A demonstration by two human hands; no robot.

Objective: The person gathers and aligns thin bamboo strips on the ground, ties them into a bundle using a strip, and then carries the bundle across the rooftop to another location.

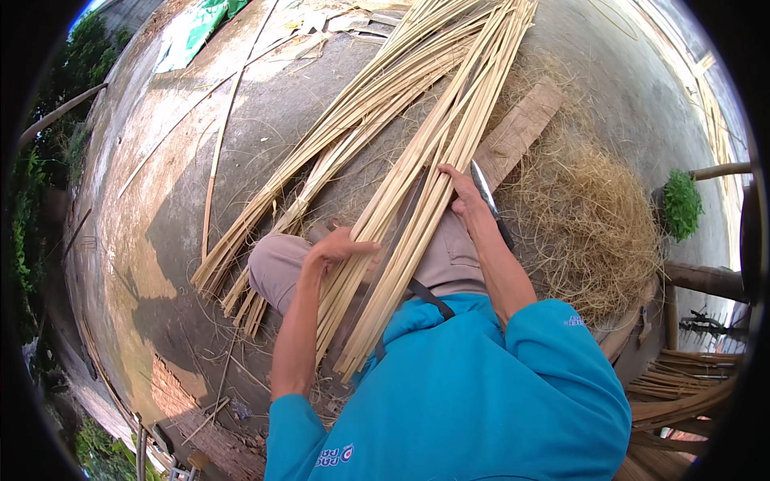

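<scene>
A bundle of long, pale bamboo strips (425, 208) lies slantwise across my lap, its near ends by my waist and its far part fanning out ahead. My left hand (341, 244) is closed over the left part of the bundle near its lower end. Farther up, my right hand (464, 192) grips the bundle's right side. Just right of that hand rests a knife (484, 189) with a shiny blade and dark handle, pointing away from me. A second heap of strips (321, 152) lies on the ground to the left, partly beneath the first.
A wooden plank (521, 132) lies ahead on the right. Beside it spreads a large tangle of thin shavings (597, 224). Two long single strips (216, 160) lie on the concrete floor at left. A green plant (682, 206) and wooden poles (706, 280) stand at far right.
</scene>
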